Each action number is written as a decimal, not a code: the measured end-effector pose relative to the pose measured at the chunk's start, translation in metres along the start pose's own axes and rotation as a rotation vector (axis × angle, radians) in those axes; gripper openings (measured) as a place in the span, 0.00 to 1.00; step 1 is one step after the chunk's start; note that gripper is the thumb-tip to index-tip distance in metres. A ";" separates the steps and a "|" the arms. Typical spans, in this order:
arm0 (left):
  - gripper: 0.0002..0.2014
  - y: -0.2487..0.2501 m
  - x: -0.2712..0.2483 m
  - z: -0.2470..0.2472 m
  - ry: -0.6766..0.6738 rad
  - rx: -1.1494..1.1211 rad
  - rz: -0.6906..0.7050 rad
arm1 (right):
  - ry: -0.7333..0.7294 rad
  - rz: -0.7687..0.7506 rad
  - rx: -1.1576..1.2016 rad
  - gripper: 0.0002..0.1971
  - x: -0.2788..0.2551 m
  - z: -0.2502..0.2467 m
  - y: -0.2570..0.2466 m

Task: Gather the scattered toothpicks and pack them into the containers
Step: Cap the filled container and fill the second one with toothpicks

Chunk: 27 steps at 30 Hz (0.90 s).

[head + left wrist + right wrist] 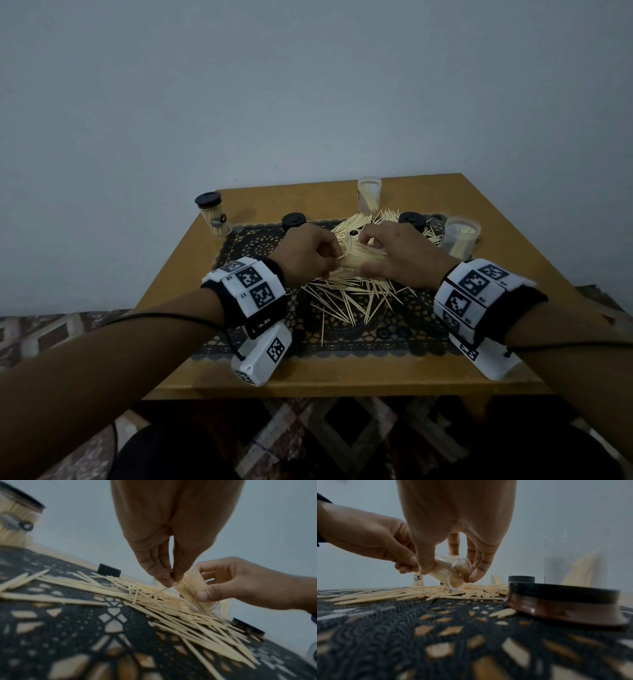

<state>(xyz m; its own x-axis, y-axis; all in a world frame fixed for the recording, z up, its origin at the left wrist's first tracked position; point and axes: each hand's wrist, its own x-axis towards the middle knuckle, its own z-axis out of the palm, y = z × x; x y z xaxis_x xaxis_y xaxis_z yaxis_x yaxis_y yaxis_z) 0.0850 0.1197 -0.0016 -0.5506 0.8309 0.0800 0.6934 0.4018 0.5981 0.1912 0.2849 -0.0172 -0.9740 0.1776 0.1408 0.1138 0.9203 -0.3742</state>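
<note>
Loose toothpicks (352, 298) lie scattered over a black lace mat (342, 337) in the middle of the table. My right hand (371, 251) grips a clear container (363, 258), packed with toothpicks and tilted, its base low on the pile. In the right wrist view the right hand (448, 573) has thumb and fingers around the container (448, 574). My left hand (334, 257) pinches a toothpick at the container's mouth. The left wrist view shows the left hand (169, 581) holding that toothpick (161, 590) beside the container (192, 591), above the toothpick pile (154, 608).
A closed container with a black lid (214, 216) stands at the back left. Open containers stand at the back (369, 195) and at the right (460, 236). Two black lids (293, 220) (412, 219) lie on the mat. The wooden table's front edge (342, 375) is near me.
</note>
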 end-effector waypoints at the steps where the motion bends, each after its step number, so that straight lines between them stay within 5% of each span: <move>1: 0.04 0.001 0.000 0.000 0.049 0.077 0.032 | -0.003 0.000 -0.003 0.24 0.000 0.000 0.000; 6: 0.08 0.000 0.003 -0.004 0.173 0.293 0.113 | 0.005 -0.001 -0.002 0.24 0.000 0.000 0.000; 14: 0.07 0.003 0.006 0.008 0.262 0.113 0.254 | 0.016 -0.022 -0.004 0.24 -0.001 -0.001 -0.001; 18: 0.10 -0.002 0.008 0.003 0.375 0.027 0.151 | 0.012 -0.029 0.002 0.25 -0.001 0.000 0.000; 20: 0.12 -0.007 0.010 -0.003 0.317 0.089 0.091 | 0.005 -0.022 0.007 0.25 0.000 0.001 0.002; 24: 0.21 -0.015 0.009 -0.008 -0.031 0.263 -0.017 | 0.002 -0.018 0.008 0.26 0.000 0.000 0.001; 27: 0.20 -0.010 0.008 -0.002 -0.041 0.180 0.039 | 0.006 -0.013 0.003 0.25 0.001 0.000 0.001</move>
<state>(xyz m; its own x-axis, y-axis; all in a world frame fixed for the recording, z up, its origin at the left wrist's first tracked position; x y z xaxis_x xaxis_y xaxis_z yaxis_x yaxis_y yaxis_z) 0.0723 0.1212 -0.0053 -0.5047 0.8608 0.0661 0.7882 0.4282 0.4421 0.1905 0.2858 -0.0176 -0.9743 0.1673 0.1510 0.1001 0.9216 -0.3749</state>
